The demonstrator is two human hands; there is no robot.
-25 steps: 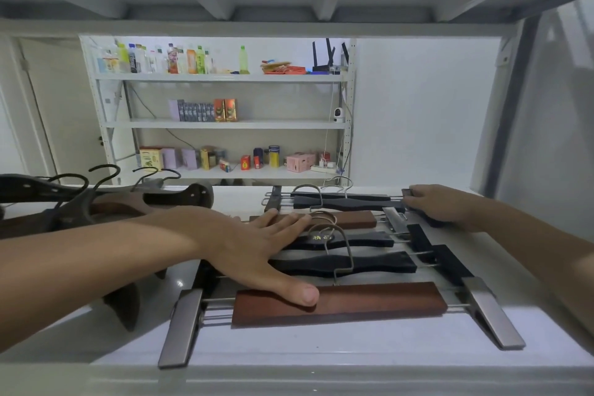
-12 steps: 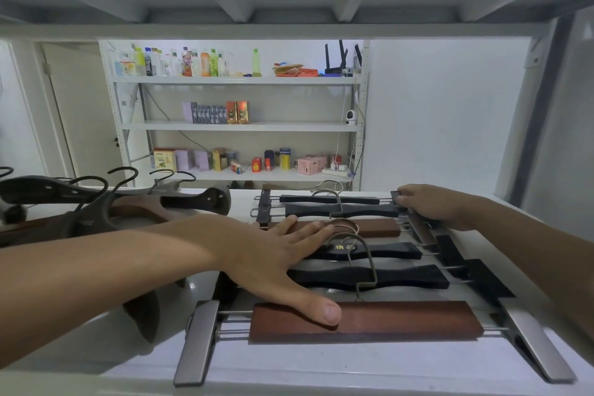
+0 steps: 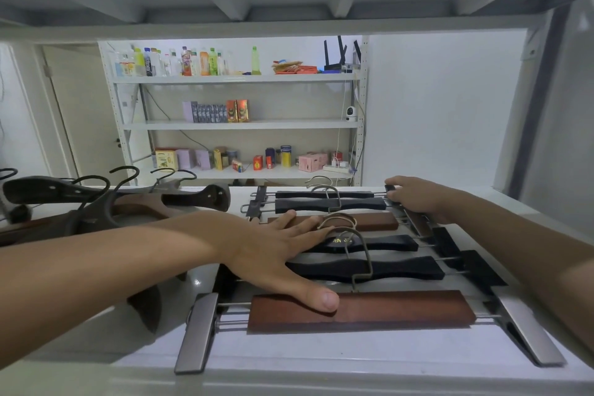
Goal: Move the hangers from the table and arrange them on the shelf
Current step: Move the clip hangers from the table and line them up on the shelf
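Observation:
Several clip hangers lie in a row on the white shelf (image 3: 321, 354). Nearest is a brown wooden one (image 3: 385, 310) with grey metal clips; behind it lie black ones (image 3: 379, 268), another brown one (image 3: 369, 221) and two more black ones (image 3: 353, 202). My left hand (image 3: 276, 254) lies flat with fingers spread across the row, thumb on the nearest brown hanger. My right hand (image 3: 414, 198) rests at the right ends of the far hangers, fingers curled over a black clip end there.
A pile of dark curved wooden hangers (image 3: 112, 199) with black hooks lies on the shelf to the left. The shelf above hangs low overhead. Across the room stands a white rack (image 3: 238, 125) with bottles and boxes.
Both hands keep their places on the hangers. The view has shifted slightly, so the row sits a bit further right and lower in the frame.

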